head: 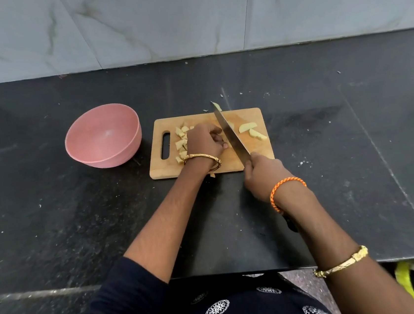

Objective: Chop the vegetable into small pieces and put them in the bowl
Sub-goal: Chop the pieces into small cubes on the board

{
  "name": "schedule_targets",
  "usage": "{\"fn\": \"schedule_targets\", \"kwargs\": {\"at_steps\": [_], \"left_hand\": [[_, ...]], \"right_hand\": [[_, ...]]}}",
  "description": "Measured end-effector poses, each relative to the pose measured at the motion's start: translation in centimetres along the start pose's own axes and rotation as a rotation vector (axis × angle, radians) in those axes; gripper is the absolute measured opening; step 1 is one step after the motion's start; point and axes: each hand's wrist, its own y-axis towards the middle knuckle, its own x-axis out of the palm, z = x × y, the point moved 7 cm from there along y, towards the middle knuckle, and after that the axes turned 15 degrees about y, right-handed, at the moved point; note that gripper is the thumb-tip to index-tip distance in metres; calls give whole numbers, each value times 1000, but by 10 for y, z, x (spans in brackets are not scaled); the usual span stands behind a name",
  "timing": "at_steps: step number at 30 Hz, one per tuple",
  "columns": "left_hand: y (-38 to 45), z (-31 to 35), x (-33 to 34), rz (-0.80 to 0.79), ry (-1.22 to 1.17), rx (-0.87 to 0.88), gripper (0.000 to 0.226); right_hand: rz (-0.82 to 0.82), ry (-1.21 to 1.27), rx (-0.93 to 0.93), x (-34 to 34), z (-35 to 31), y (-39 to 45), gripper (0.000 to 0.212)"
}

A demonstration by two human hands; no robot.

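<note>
Looking down from head height onto a dark counter (79, 223), near edge first. Closest: right hand (263, 176) wrapped round the handle of a knife (230, 133), blade slanting away across a wooden board (166, 170), tip past the far edge. Just beyond and left: left hand (202, 140), fingers curled over a piece of vegetable, piece itself hidden beneath the knuckles, blade right beside them. Small cut pieces (181, 140) heaped on the board left of that hand, near the handle slot. Two longer wedges (252, 129) lying uncut on the right of the blade. One stray scrap at the tip, off the far edge. Left of the board, apart from it: pink bowl (103, 136), nothing visible inside. Behind all, pale marbled wall tiles (185, 17).

Likely step: mid-chop, roughly halfway. Next move calls for a downward stroke with fingertips tucked back, then dicing the wedges, then moving everything into the bowl.
</note>
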Motion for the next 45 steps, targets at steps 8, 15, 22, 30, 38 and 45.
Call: {"fn": "schedule_targets", "kwargs": {"at_steps": [8, 15, 22, 30, 38, 45], "left_hand": [[-3, 1, -3, 8, -48, -33, 48], [-3, 2, 1, -18, -23, -22, 40], [-5, 2, -4, -12, 0, -29, 37], [-21, 13, -35, 387, -73, 147, 26], [-21, 22, -7, 225, 278, 281, 62], [0, 25, -17, 244, 271, 453, 19]], "right_hand": [[-75, -9, 14, 0, 7, -6, 29], [-92, 11, 35, -5, 34, -31, 22], [125, 22, -3, -34, 44, -46, 29], [455, -1, -84, -45, 43, -55, 22], [561, 100, -140, -32, 51, -48, 22], [599, 167, -215, -34, 55, -48, 27]]}}
